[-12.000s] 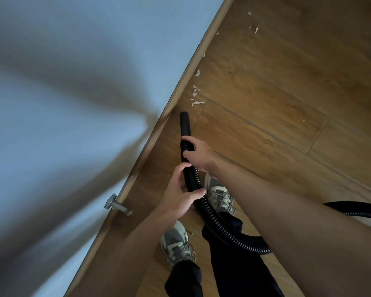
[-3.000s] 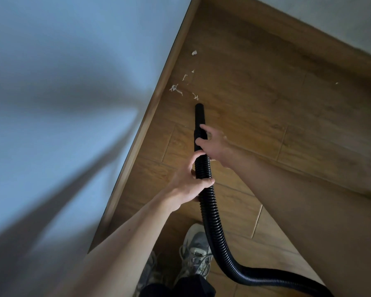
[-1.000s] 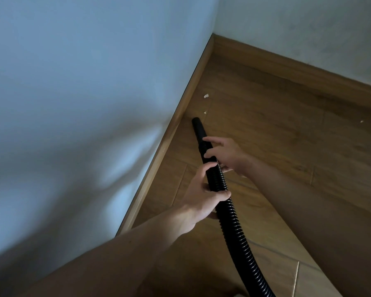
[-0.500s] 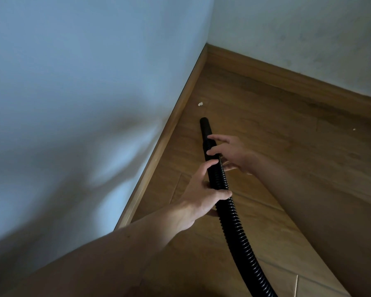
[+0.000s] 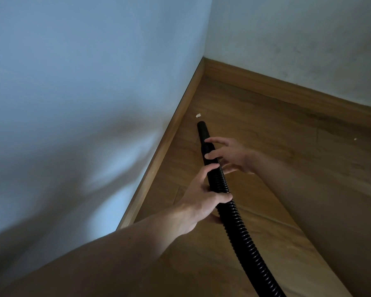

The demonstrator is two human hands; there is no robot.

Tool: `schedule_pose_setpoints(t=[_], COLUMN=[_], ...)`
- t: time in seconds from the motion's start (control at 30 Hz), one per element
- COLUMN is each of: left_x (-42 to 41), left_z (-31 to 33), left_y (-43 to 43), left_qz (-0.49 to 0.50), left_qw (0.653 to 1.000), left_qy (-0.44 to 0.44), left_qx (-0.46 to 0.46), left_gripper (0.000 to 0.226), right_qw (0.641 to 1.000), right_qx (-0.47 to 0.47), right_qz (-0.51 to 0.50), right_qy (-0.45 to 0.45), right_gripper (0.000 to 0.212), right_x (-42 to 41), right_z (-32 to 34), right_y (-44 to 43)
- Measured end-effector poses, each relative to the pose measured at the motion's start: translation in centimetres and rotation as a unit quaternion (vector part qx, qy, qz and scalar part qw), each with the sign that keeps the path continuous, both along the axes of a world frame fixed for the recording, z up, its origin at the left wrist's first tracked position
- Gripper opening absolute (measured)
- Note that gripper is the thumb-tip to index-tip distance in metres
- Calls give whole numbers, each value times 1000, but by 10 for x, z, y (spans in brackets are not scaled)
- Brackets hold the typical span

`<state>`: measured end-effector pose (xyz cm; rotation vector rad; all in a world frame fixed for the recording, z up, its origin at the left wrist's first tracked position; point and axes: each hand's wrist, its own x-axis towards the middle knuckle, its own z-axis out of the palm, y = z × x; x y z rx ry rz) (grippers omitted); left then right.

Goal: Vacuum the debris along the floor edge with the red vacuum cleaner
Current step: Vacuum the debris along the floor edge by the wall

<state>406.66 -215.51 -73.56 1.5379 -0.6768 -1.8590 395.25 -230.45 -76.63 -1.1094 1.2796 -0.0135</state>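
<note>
A black ribbed vacuum hose (image 5: 240, 230) runs from the lower right up to its smooth nozzle (image 5: 202, 130), which points along the left skirting board. My left hand (image 5: 201, 196) grips the ribbed part from the left. My right hand (image 5: 227, 154) holds the hose just behind the nozzle, fingers laid over it. A small pale scrap of debris (image 5: 198, 115) lies just beyond the nozzle tip. Another tiny scrap (image 5: 355, 138) lies far to the right. The red vacuum body is out of view.
Two pale walls meet in a corner (image 5: 203, 58) ahead, each with a wooden skirting board (image 5: 171, 133). The wooden plank floor (image 5: 276, 129) stretches to the right of the hose.
Over twelve seconds I have moved along the wall to the corner; most scraps near the skirting are gone. In the last half second the nozzle has edged closer to the last scrap.
</note>
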Motion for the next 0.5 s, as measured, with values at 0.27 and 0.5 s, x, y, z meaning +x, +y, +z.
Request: schedule_pose_setpoints(t=[0.27,0.5], left_x=[-11,-9], left_z=[-4,-10], left_y=[-17,-19], left_qz=[43,64], left_qw=[999,998], left_qy=[4,2], left_qx=[6,12], left_gripper=[72,67], right_qw=[1000,1000], right_qx=[19,16], right_qz=[0,20], right_qy=[-3,5], right_gripper=[60,70], right_x=[-1,10], right_z=[0,3], right_y=[-14,-14])
